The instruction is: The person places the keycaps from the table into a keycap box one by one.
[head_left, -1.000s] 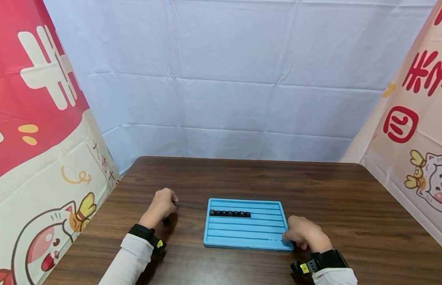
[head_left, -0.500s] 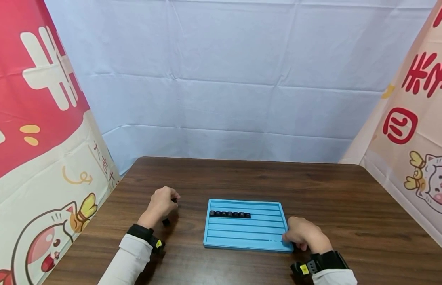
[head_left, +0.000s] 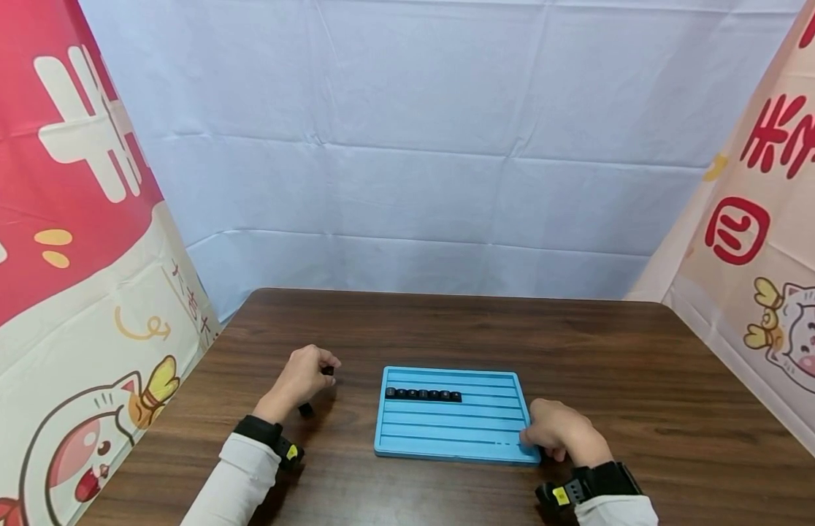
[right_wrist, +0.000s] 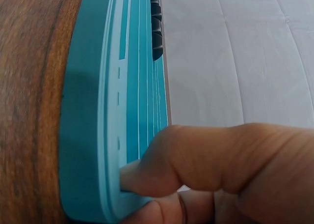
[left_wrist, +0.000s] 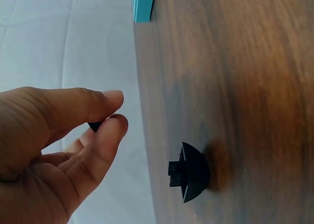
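Note:
My left hand (head_left: 299, 376) is left of the blue ridged tray (head_left: 447, 431), raised off the table. Between thumb and fingertips it pinches a black keycap (head_left: 327, 370), mostly covered by the fingers in the left wrist view. Beneath that hand another keycap (left_wrist: 195, 172) lies on the table on its side, its stem showing. A row of several black keycaps (head_left: 423, 395) sits in an upper groove of the tray, starting from its left end. My right hand (head_left: 557, 427) grips the tray's near right corner, thumb on top; its other fingers are partly hidden.
The brown wooden table (head_left: 598, 351) extends around the tray on all sides. A pale blue cloth (head_left: 421, 183) hangs behind it, with printed cloths to the left and right. Black bands with small devices circle both wrists.
My left hand has moved slightly right, and the keycap in its fingertips now shows more plainly. The right hand, the tray and the row of keycaps stay put.

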`<state>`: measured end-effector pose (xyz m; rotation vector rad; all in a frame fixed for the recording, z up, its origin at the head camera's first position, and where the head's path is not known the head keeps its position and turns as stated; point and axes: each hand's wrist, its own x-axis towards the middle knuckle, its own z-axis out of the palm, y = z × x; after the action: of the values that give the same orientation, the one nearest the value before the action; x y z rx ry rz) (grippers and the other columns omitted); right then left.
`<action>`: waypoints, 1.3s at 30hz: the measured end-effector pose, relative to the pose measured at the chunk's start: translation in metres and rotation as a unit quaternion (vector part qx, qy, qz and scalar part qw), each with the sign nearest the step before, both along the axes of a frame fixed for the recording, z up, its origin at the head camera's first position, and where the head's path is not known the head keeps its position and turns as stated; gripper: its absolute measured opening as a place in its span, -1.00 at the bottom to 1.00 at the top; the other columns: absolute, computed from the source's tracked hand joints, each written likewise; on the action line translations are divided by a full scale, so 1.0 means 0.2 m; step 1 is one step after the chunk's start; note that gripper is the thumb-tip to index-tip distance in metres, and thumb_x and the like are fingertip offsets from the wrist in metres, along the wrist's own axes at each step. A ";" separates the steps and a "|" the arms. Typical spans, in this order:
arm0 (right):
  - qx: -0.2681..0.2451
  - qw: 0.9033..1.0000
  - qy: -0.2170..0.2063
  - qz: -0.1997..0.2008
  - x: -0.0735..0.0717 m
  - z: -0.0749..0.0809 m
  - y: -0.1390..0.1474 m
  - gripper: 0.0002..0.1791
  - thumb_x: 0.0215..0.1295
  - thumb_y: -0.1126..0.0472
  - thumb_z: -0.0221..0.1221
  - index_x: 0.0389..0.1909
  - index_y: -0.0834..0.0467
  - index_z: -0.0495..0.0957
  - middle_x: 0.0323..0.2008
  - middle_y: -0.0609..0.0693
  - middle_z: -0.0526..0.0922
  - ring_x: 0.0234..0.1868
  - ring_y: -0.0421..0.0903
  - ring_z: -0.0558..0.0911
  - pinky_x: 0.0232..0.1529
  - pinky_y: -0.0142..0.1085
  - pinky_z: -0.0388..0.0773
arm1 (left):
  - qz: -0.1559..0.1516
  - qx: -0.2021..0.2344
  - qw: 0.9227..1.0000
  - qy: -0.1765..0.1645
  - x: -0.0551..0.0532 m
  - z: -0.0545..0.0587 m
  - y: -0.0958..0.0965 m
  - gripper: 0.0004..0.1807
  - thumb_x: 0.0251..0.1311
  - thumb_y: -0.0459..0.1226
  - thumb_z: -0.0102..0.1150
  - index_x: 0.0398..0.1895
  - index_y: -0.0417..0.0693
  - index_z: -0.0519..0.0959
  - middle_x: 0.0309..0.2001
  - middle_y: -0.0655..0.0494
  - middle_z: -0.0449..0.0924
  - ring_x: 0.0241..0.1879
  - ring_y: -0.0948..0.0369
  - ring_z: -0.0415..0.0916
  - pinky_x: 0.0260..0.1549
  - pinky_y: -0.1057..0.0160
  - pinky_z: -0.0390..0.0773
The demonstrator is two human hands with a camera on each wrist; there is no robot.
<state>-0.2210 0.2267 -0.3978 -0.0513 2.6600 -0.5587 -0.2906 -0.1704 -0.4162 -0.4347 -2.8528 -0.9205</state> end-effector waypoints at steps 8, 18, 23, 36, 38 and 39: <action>0.002 1.000 0.001 0.000 0.00 -0.01 0.00 -0.82 0.12 0.29 0.18 -0.60 0.24 0.45 -0.71 0.09 0.47 -0.71 -0.06 0.49 -0.66 -0.27 0.46 | -0.014 0.010 1.000 -0.001 0.00 -0.01 0.00 -0.78 -0.10 -0.50 0.37 -0.35 -0.13 0.63 -0.38 0.14 0.49 -0.32 0.16 0.46 -0.31 0.13 0.51; 0.001 1.000 0.006 -0.001 0.00 -0.01 0.00 -0.82 0.10 0.30 0.18 -0.62 0.24 0.45 -0.71 0.08 0.47 -0.73 -0.07 0.49 -0.68 -0.29 0.45 | -0.011 0.018 0.999 -0.029 0.00 -0.02 0.02 -0.73 -0.10 -0.55 0.34 -0.27 -0.19 0.65 -0.34 0.10 0.57 -0.34 0.17 0.51 -0.36 0.21 0.56; -0.006 1.000 0.005 0.001 0.00 -0.01 0.00 -0.83 0.11 0.30 0.17 -0.60 0.25 0.44 -0.70 0.10 0.47 -0.72 -0.06 0.49 -0.67 -0.26 0.47 | -0.024 0.015 0.999 -0.033 0.00 -0.04 0.03 -0.74 -0.05 -0.53 0.32 -0.24 -0.19 0.64 -0.34 0.12 0.56 -0.32 0.18 0.50 -0.34 0.21 0.55; -0.004 1.000 0.006 0.001 -0.01 -0.02 0.00 -0.83 0.12 0.29 0.17 -0.59 0.24 0.44 -0.70 0.10 0.47 -0.72 -0.05 0.50 -0.67 -0.26 0.47 | -0.057 0.023 0.998 -0.023 -0.01 -0.04 0.04 -0.85 -0.04 -0.37 0.39 -0.38 -0.09 0.62 -0.53 0.23 0.50 -0.52 0.31 0.44 -0.51 0.29 0.49; -0.006 1.000 0.005 0.000 -0.01 -0.02 0.00 -0.83 0.12 0.30 0.17 -0.58 0.25 0.44 -0.69 0.11 0.47 -0.72 -0.06 0.50 -0.66 -0.25 0.48 | -0.054 0.022 0.998 -0.025 -0.01 -0.04 0.05 -0.85 -0.04 -0.39 0.39 -0.38 -0.08 0.63 -0.52 0.23 0.50 -0.51 0.31 0.45 -0.50 0.30 0.49; -0.007 1.000 0.004 0.000 -0.01 -0.02 0.00 -0.83 0.12 0.30 0.17 -0.58 0.25 0.44 -0.69 0.11 0.47 -0.72 -0.06 0.50 -0.66 -0.25 0.49 | -0.053 0.021 0.998 -0.025 -0.01 -0.04 0.05 -0.85 -0.04 -0.39 0.39 -0.38 -0.08 0.63 -0.52 0.23 0.51 -0.50 0.31 0.45 -0.50 0.30 0.49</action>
<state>-0.2227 0.2275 -0.4015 -0.0587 2.6640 -0.5787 -0.2928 -0.1610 -0.4249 -0.5720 -2.8732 -1.0199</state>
